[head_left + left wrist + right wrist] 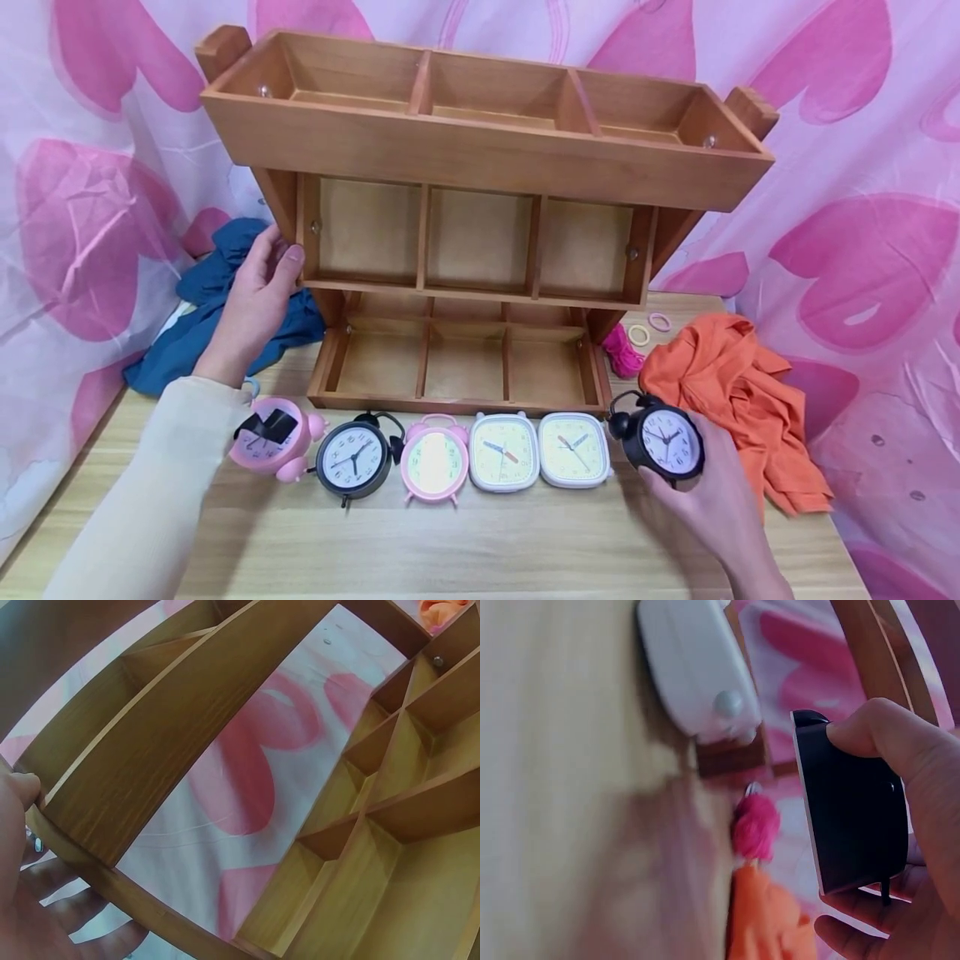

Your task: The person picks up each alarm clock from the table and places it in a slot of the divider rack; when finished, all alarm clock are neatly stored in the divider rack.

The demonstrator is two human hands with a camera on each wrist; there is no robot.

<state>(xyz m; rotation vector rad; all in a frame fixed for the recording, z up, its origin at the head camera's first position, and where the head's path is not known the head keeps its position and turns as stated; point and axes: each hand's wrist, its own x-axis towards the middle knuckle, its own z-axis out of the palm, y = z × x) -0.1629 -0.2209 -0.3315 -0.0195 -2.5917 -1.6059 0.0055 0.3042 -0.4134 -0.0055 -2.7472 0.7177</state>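
A three-tier wooden rack with divided trays stands in the middle of the head view. At its left side my left hand grips the frame by the middle tray. In the left wrist view the thumb rests at a tray corner, with the fingers around the side board. My right hand holds a black twin-bell alarm clock by its rim, right of the rack. The right wrist view shows that clock's black side between thumb and fingers, lifted off the table.
Before the rack lie a pink alarm clock with a black strip, a black one, another pink one and two white clocks. Blue cloth lies left. Orange cloth, pink cord and hair ties lie right.
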